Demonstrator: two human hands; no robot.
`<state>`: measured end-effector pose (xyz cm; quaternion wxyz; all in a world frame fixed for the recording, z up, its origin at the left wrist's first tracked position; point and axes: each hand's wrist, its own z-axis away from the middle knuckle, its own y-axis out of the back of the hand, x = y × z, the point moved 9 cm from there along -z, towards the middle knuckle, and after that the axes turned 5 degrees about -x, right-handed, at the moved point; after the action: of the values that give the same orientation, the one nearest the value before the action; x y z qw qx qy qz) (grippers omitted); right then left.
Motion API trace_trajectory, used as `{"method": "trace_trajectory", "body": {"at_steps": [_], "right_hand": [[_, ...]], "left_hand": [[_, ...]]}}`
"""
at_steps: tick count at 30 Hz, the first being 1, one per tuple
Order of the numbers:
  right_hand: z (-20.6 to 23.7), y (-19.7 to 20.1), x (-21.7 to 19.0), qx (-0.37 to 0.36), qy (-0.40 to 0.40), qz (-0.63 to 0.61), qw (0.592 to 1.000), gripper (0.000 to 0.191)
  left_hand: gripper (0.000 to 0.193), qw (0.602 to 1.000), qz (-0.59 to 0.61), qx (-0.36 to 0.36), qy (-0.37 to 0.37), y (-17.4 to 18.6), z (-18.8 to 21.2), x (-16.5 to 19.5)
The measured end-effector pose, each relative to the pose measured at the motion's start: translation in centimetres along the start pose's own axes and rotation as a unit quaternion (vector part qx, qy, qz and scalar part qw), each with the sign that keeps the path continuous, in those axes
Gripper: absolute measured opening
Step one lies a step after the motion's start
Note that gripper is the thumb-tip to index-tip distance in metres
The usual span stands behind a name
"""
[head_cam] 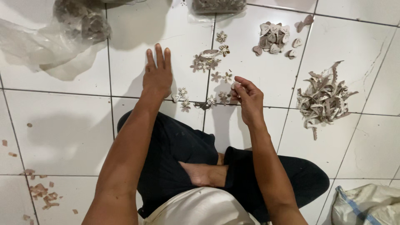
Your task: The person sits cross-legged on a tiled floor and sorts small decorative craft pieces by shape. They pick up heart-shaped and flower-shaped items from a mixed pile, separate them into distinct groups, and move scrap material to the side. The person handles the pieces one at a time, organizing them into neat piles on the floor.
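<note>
The left hand (157, 73) lies flat and open on the white tiled floor (62, 125) at centre frame, fingers stretched — holding nothing. The right hand (248, 100) pinches a small pale piece (234, 86) between its fingertips, just right of the small flower-shaped cutouts (208, 62) scattered between the hands — heart-shaped pieces (273, 37) and a heap of scrap strips (323, 98) lie at upper right.

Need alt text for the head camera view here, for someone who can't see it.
A person sits cross-legged on a white tiled floor, the left hand flat and open on the tiles, the right hand pinching a small pale piece in its fingers. Small flower-shaped cutouts lie before them, with heart-shaped pieces and a pile of scrap strips to the right.
</note>
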<state>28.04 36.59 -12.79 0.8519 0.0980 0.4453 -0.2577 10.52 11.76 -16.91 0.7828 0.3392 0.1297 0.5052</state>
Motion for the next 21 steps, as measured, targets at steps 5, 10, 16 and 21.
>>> {"method": "trace_trajectory", "body": {"at_steps": [5,10,16,21], "right_hand": [[0.2,3.0,-1.4,0.027,0.008,-0.045,0.999,0.028],[2.1,1.8,-2.5,-0.006,0.007,-0.085,0.996,0.024],[4.6,-0.7,-4.7,-0.039,0.033,-0.086,0.995,0.034],[7.9,-1.2,-5.9,-0.012,0.087,-0.001,0.996,0.025]], "left_hand": [[0.109,1.0,-0.01,0.023,-0.01,0.5,0.3,0.3],[0.11,0.999,0.022,0.022,-0.014,1.6,1.7,0.1],[0.019,0.918,0.338,0.135,-0.159,2.7,7.9,10.7],[0.028,0.752,0.599,0.125,-0.245,2.7,13.0,16.0]]}}
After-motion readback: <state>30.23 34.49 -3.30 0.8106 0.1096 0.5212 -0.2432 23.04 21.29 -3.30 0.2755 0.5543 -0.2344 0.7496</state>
